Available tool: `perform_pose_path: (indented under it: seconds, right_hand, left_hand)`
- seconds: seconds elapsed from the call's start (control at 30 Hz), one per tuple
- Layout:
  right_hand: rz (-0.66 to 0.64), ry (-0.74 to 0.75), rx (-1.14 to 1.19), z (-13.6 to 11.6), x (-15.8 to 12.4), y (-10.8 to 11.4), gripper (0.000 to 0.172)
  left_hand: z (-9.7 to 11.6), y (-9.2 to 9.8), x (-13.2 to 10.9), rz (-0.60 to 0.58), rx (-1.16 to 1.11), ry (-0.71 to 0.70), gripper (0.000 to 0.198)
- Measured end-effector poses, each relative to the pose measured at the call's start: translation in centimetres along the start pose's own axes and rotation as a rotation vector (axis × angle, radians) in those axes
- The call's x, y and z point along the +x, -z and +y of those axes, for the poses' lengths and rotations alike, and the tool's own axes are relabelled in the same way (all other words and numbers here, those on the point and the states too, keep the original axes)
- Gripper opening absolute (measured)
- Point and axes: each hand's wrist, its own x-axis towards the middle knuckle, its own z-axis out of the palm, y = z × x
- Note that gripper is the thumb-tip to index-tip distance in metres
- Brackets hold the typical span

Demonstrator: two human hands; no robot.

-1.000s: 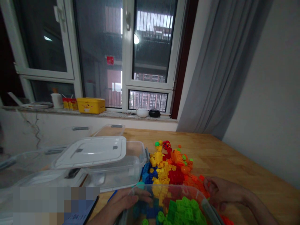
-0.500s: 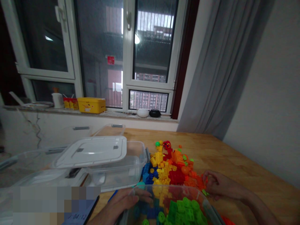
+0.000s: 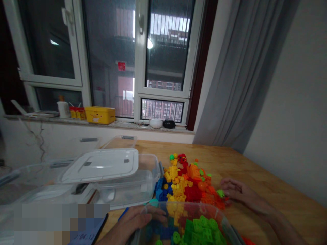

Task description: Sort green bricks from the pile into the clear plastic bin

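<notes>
A heap of red, orange, yellow, blue and green toy bricks lies on the wooden table. In front of it stands a clear plastic bin with green bricks inside. My left hand rests against the bin's left wall, fingers curled on its rim. My right hand lies at the heap's right edge, fingers spread on the table beside a green brick; I see nothing held in it.
Clear storage boxes with a white lid stand to the left. A dark device lies near the front edge. On the windowsill sit a yellow tin, a cup and two small bowls. A grey curtain hangs at right.
My right hand has moved away from the bin, up and right along the edge of the heap, and its fingers have opened. The left hand has stayed on the bin.
</notes>
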Motion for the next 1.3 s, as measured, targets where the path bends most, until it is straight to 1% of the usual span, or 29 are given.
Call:
perform_pose_path:
  seconds: [0.1,0.23,0.37,0.53,0.63,0.8,1.07,1.17,1.23,1.3]
  right_hand:
    - [0.053,0.033,0.031,-1.1,-0.4,-1.1,0.033]
    - [0.043,0.057,0.056,-2.3,-1.0,-3.0,0.036]
    - [-0.063,0.107,0.1,-2.5,-1.1,-4.7,0.035]
    - [-0.192,0.149,0.266,-2.2,-1.1,-7.0,0.043]
    - [-0.261,0.151,0.286,-2.1,-1.1,-8.1,0.041]
    - [-0.323,0.131,0.268,-1.8,-1.0,-9.0,0.043]
    - [-0.386,0.143,0.241,-2.2,-1.4,-9.4,0.045]
    - [-0.354,0.166,0.227,-2.3,-1.4,-9.4,0.043]
    - [-0.278,0.194,0.216,-2.3,-1.1,-9.1,0.038]
    - [-0.172,0.203,0.146,-2.3,-0.7,-8.5,0.031]
  left_hand:
    - [-0.3,0.0,0.1,0.002,-0.047,-0.003,0.033]
    - [-0.6,0.1,0.1,0.015,-0.057,0.013,0.031]
    - [-0.6,0.4,-0.5,0.022,-0.055,0.063,0.031]
    - [0.0,0.9,-1.2,0.008,-0.024,0.07,0.031]
    - [0.5,1.0,-1.1,0.005,0.04,0.076,0.032]
    - [0.8,1.0,-0.8,-0.03,0.088,0.034,0.036]
    - [1.0,0.7,-0.9,-0.012,0.065,0.032,0.033]
    - [1.0,0.9,-0.7,-0.045,0.074,0.01,0.034]
    - [0.8,1.0,-0.7,-0.066,0.072,0.0,0.034]
    - [0.6,1.1,-0.8,-0.056,0.066,0.005,0.034]
